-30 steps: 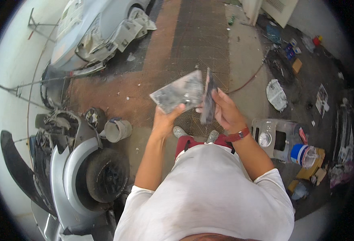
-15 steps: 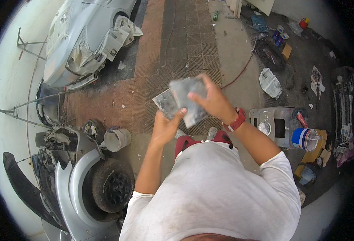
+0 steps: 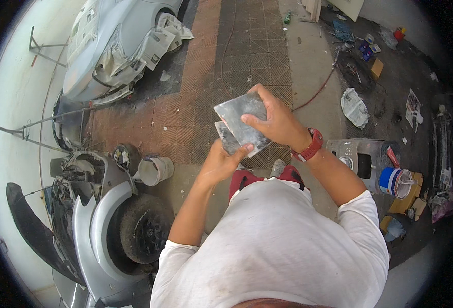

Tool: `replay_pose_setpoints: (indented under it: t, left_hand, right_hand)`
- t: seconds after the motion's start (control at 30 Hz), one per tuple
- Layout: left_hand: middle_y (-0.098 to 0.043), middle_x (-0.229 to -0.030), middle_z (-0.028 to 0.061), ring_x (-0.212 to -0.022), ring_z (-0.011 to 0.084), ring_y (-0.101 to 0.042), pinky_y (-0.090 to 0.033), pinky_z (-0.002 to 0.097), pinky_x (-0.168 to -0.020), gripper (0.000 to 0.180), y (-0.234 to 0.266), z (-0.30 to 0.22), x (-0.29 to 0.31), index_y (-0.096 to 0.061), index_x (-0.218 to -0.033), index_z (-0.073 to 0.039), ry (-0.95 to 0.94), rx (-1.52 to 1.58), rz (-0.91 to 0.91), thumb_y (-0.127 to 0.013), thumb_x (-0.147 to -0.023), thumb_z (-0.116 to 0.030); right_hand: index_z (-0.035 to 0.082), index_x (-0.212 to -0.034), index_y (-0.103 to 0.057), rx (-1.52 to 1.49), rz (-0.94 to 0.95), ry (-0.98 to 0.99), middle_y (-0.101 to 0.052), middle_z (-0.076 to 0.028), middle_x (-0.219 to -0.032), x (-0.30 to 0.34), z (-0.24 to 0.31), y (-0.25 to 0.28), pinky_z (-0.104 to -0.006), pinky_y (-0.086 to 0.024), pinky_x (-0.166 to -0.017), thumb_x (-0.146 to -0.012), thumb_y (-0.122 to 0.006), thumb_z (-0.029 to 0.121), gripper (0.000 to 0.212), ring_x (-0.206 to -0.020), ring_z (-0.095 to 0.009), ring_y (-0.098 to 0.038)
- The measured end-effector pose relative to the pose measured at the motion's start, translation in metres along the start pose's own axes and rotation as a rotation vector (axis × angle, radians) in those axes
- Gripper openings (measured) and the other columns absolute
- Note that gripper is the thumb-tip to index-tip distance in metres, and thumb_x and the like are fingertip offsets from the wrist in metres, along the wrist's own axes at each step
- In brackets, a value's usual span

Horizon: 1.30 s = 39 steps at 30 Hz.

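In front of my waist, my right hand (image 3: 278, 120) grips a thin grey square pad (image 3: 242, 115) with whitish smears, thumb on its face and fingers behind the far edge. Beneath it, a second similar pad (image 3: 225, 136) shows only along its left side. My left hand (image 3: 227, 160) is closed on this lower pad, its thumb at the near edge of the upper one. The two pads overlap and look to be touching. What they are made of I cannot tell. A red watch (image 3: 308, 145) sits on my right wrist.
A silver car (image 3: 103, 41) partly masked with newspaper stands at far left. Nearer are a white bucket (image 3: 154, 170), a silver fender (image 3: 85, 231) and a tyre (image 3: 143, 228). To the right lie a grey bumper (image 3: 357, 159), a blue-and-white tub (image 3: 392, 181) and a red hose (image 3: 316, 92).
The upper pad, blurred by motion before, now looks sharper and covers more of the lower one. Both hands still hold their pads. The whole view has shifted slightly.
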State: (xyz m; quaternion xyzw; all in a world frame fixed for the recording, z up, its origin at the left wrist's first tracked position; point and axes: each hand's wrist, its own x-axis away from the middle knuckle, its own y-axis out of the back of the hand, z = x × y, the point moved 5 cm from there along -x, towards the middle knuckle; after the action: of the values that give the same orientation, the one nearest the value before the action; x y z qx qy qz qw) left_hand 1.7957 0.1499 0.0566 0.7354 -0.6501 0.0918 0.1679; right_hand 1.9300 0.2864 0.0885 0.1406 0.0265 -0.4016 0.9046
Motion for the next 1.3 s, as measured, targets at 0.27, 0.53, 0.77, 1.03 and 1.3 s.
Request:
replay_pose_setpoints:
  t: [0.27, 0.53, 0.77, 1.03, 1.3]
  left_hand:
    - [-0.063, -0.139, 0.0101, -0.129, 0.0209, -0.057, -0.045, 0.0405, -0.110, 0.056, 0.002, 0.014, -0.004, -0.056, -0.144, -0.003, 0.022, 0.118, 0.088, -0.072, -0.102, -0.036]
    - [-0.059, -0.144, 0.0145, -0.130, 0.0232, -0.059, -0.050, 0.0419, -0.111, 0.075, 0.024, 0.026, -0.014, -0.042, -0.153, -0.005, -0.155, 0.442, 0.027, -0.082, -0.093, -0.020]
    - [-0.071, -0.124, 0.0073, -0.115, 0.0182, -0.064, -0.049, 0.0353, -0.104, 0.030, 0.027, 0.025, -0.005, -0.064, -0.128, -0.003, -0.306, 0.372, -0.120, -0.071, -0.101, -0.015]
    - [-0.069, -0.122, 0.0159, -0.113, 0.0261, -0.063, -0.047, 0.0408, -0.104, 0.036, 0.013, 0.022, -0.006, -0.060, -0.134, 0.001, -0.464, 0.058, -0.080, -0.060, -0.108, -0.024]
    - [-0.072, -0.123, 0.0091, -0.110, 0.0142, -0.062, -0.050, 0.0360, -0.099, 0.037, 0.039, 0.052, -0.003, -0.062, -0.132, -0.001, -0.238, 0.108, -0.173, -0.064, -0.108, -0.028]
  right_hand:
    - [-0.001, -0.138, -0.051, 0.079, -0.071, -0.119, -0.072, -0.022, -0.119, -0.013, -0.009, 0.015, -0.0427, -0.055, -0.093, -0.090, -0.080, 0.025, 0.062, -0.108, -0.030, -0.072]
    - [-0.003, -0.154, -0.038, -0.499, 0.228, -0.204, -0.059, -0.021, -0.143, 0.043, -0.041, -0.046, -0.0377, -0.049, -0.107, -0.100, -0.074, 0.038, 0.077, -0.130, -0.025, -0.060]
    - [0.010, -0.113, -0.061, -1.284, 0.018, -0.680, -0.068, -0.009, -0.094, 0.083, -0.134, -0.063, -0.0494, -0.059, -0.082, -0.105, -0.061, 0.050, 0.040, -0.095, -0.029, -0.070]
    - [0.003, -0.130, -0.056, -0.701, -0.444, -0.225, -0.068, -0.009, -0.111, 0.012, -0.052, 0.024, -0.0451, -0.056, -0.087, -0.098, -0.076, 0.029, 0.045, -0.100, -0.022, -0.068]
    - [0.000, -0.138, -0.048, -0.553, -0.444, -0.282, -0.067, -0.011, -0.121, -0.016, -0.097, -0.028, -0.0364, -0.052, -0.096, -0.096, -0.078, 0.016, 0.054, -0.108, -0.019, -0.064]
